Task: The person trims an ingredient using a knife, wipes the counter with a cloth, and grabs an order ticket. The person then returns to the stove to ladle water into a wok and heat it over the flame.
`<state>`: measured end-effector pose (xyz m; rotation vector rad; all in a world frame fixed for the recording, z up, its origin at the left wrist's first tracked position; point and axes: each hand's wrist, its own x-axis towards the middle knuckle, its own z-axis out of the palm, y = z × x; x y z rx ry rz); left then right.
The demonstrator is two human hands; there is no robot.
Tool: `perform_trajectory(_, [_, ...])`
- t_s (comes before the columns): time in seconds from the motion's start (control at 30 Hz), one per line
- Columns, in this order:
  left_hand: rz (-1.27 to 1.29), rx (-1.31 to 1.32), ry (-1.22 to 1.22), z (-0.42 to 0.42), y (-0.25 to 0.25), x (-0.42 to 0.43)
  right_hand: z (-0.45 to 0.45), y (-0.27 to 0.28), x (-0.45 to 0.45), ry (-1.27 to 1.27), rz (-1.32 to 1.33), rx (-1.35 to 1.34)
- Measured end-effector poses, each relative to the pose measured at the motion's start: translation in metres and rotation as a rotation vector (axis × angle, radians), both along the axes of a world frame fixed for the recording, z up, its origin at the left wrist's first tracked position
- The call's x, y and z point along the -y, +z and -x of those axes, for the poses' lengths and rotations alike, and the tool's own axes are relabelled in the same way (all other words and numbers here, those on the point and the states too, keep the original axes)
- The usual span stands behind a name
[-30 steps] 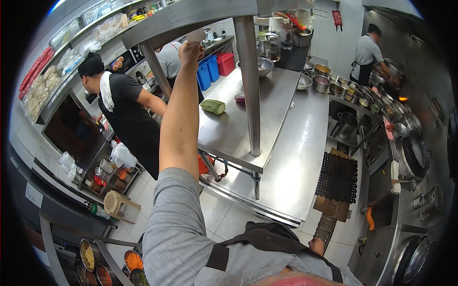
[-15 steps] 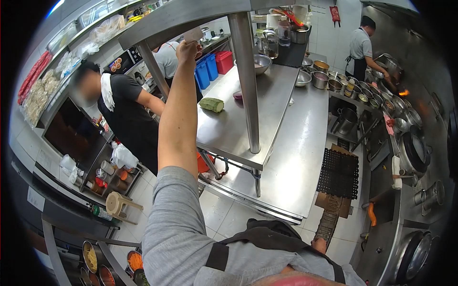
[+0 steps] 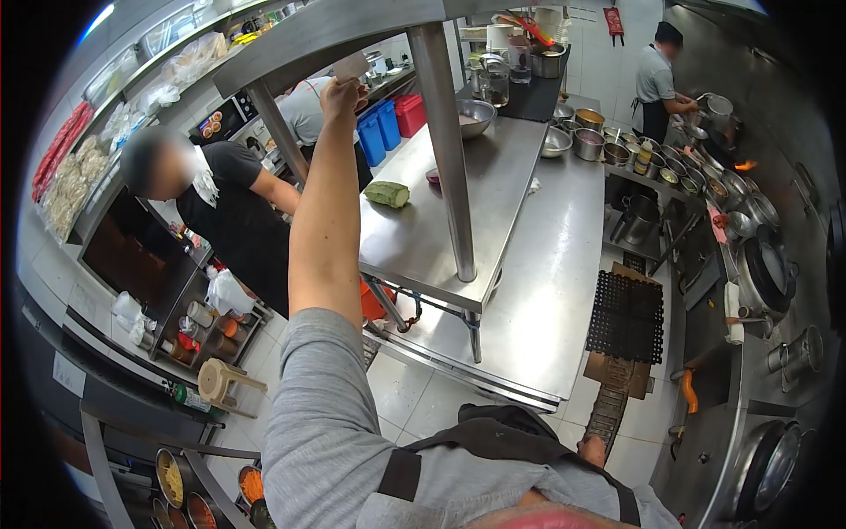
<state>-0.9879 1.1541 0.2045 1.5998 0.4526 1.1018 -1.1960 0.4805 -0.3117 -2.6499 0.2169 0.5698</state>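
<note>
My left hand [image 3: 342,95] is raised at the end of a stretched arm, close to the underside of the metal overhead shelf [image 3: 352,31]. Its fingers are closed on a thin pale slip [image 3: 352,67], which looks like paper. Beyond my forearm, a cut green vegetable [image 3: 388,194] and a small purple piece [image 3: 433,177] lie on the steel table [image 3: 414,247]. My right hand [image 3: 593,450] hangs low beside my dark apron [image 3: 493,436]; its fingers are mostly hidden.
A shelf post [image 3: 448,159] rises from the table. People work at left [image 3: 229,203], behind my arm [image 3: 308,115], and at the stove [image 3: 661,84]. Several pots [image 3: 589,143] line the back right. A stool [image 3: 225,381] stands at left.
My left hand stays raised with the slip, and the view shifts slightly. The person at left turns the head; the person at the stove stands more upright, hands drawn nearer the body.
</note>
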Motion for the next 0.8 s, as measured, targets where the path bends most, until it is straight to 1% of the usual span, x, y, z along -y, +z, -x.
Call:
perform_trajectory(0.13, [-0.029,-0.056,0.025,-0.002,-0.004,-0.008,0.001,-0.002,0.002,0.023,-0.015,0.05])
perform_trajectory(0.2, [-0.061,-0.223,-0.023,-0.003,-0.006,-0.014,0.001,-0.005,0.001,0.021,0.002,0.05])
perform_trajectory(0.23, [-0.025,-0.108,-0.097,0.004,-0.009,0.002,-0.001,-0.009,0.002,0.015,0.021,0.052])
perform_trajectory(0.27, [0.01,0.006,-0.18,0.014,-0.018,0.02,-0.013,-0.029,0.006,0.047,-0.021,0.067])
perform_trajectory(0.3, [-0.149,-0.114,-0.284,0.025,-0.022,0.041,-0.006,-0.052,0.02,0.022,-0.066,0.061])
perform_trajectory(0.33, [-0.147,0.068,-0.304,0.064,-0.026,0.089,-0.006,-0.06,0.023,0.044,-0.032,0.107])
perform_trajectory(0.37, [-0.227,0.083,-0.514,0.072,-0.05,0.064,-0.004,-0.063,0.024,0.046,-0.001,0.14])
perform_trajectory(0.4, [-0.023,0.051,-0.528,0.092,-0.059,0.064,-0.004,-0.079,0.031,0.105,0.039,0.107])
perform_trajectory(0.43, [0.292,0.372,-0.808,0.133,-0.048,0.147,-0.004,-0.084,0.035,0.128,0.052,0.123])
perform_trajectory(0.47, [0.211,0.327,-0.753,0.146,-0.067,0.148,0.002,-0.086,0.037,0.067,0.063,0.143])
perform_trajectory(0.5, [0.091,0.324,-1.014,0.163,-0.078,0.163,0.004,-0.082,0.038,0.087,0.083,0.161])
perform_trajectory(0.53, [-0.072,0.302,-0.884,0.168,-0.082,0.193,0.004,-0.065,0.039,0.09,0.107,0.12])
perform_trajectory(0.57, [-0.145,0.305,-0.847,0.17,-0.091,0.204,0.008,-0.058,0.045,0.061,0.045,0.08])
perform_trajectory(0.63, [-0.364,0.081,-0.509,0.17,-0.106,0.228,0.013,-0.016,0.046,-0.081,0.005,0.107])
perform_trajectory(0.67, [-0.347,0.046,-0.524,0.166,-0.109,0.243,0.011,-0.013,0.05,-0.08,0.012,-0.021])
perform_trajectory(0.7, [-0.332,0.01,-0.511,0.167,-0.109,0.253,0.017,-0.018,0.058,-0.087,0.021,-0.024])
perform_trajectory(0.77, [-0.293,0.045,-0.46,0.165,-0.114,0.27,0.02,-0.03,0.068,-0.153,-0.027,-0.01])
perform_trajectory(0.8, [-0.33,0.043,-0.413,0.165,-0.116,0.272,0.024,-0.026,0.074,-0.141,-0.021,-0.049])
